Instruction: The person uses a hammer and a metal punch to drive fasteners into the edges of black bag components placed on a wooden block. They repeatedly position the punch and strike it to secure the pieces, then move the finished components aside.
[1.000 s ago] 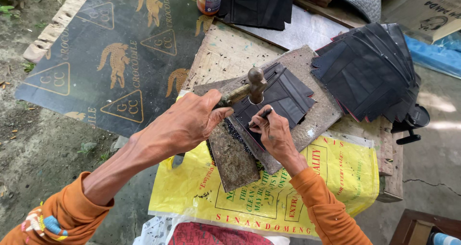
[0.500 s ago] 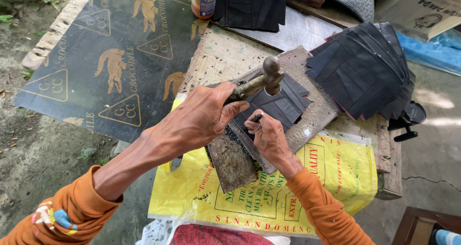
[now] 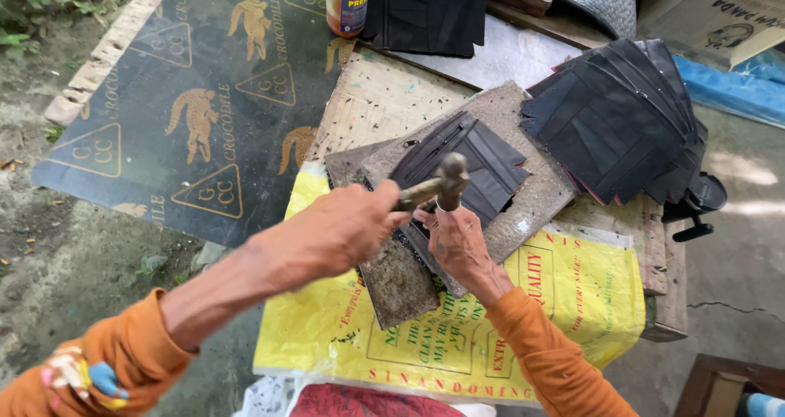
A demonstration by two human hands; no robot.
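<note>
My left hand (image 3: 347, 230) grips the wooden handle of a hammer (image 3: 448, 181), whose metal head sits just above my right hand (image 3: 458, 239). The fingers of my right hand are pinched around a small tool, which the hammer head mostly hides. That tool stands on a fanned pile of black leather pieces (image 3: 482, 157). The pile rests on a rough grey slab (image 3: 536, 208). Both of my sleeves are orange.
A larger stack of black leather pieces (image 3: 630, 118) lies to the right on the worn wooden board (image 3: 376, 106). A yellow printed sack (image 3: 572, 298) hangs over the near edge. A bottle (image 3: 347, 4) stands at the back, and a dark printed sheet (image 3: 204, 98) covers the ground on the left.
The hammer was raised half a second ago and has now come down onto the tool in my right hand. My right hand has stayed on the leather pile.
</note>
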